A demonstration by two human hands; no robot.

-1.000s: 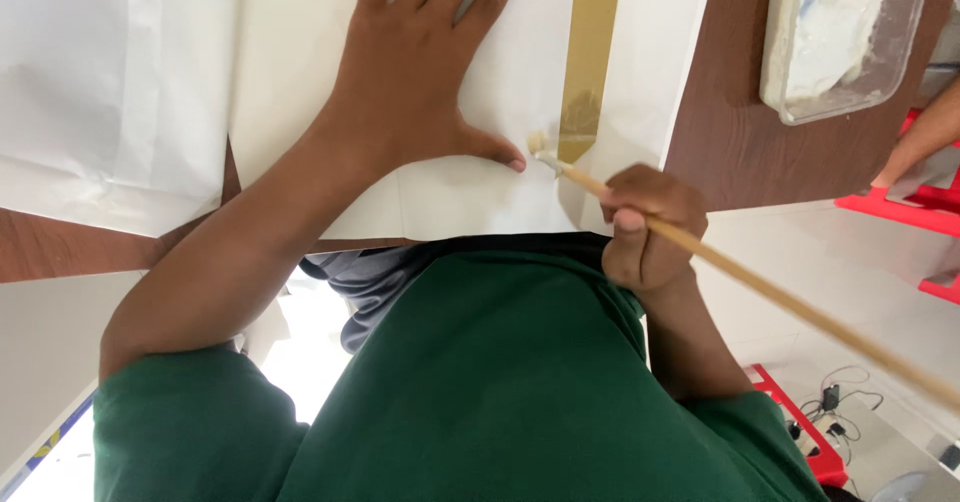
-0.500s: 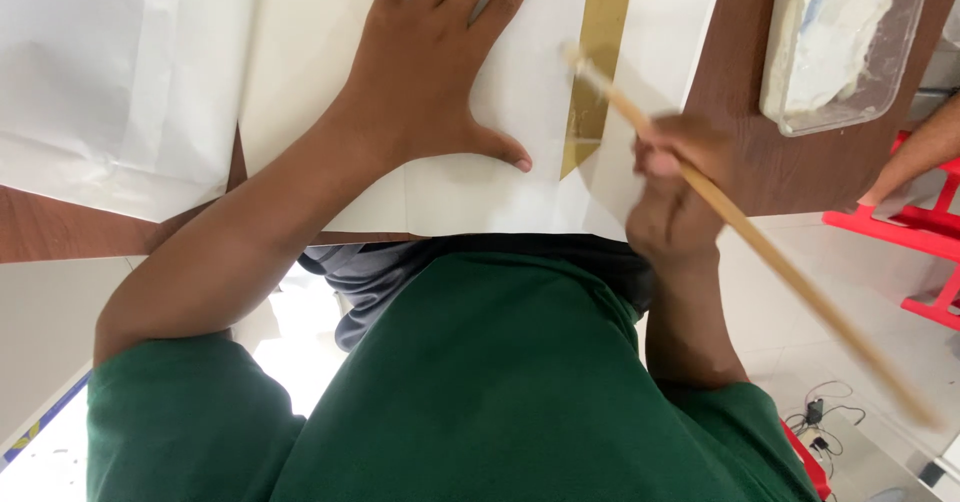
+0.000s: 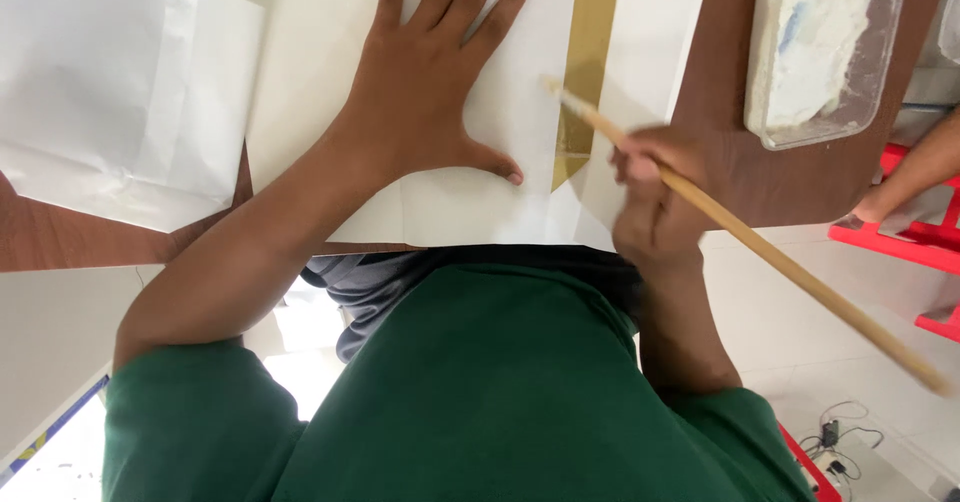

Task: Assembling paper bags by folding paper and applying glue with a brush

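My left hand lies flat, fingers spread, on a white paper sheet on the brown table. A gold strip runs down the sheet and ends in a point near my thumb. My right hand is closed around a long wooden paintbrush. Its bristle end hovers over the white paper just left of the gold strip. The handle stretches out to the lower right, past the table edge.
Another folded white paper lies at the left. A clear plastic tray with white paste sits at the upper right on the brown table. Another person's arm and red plastic furniture are at the right edge.
My right hand has lifted the brush up and away from the tip of the gold strip, moving right. My left hand stays pressed on the sheet.
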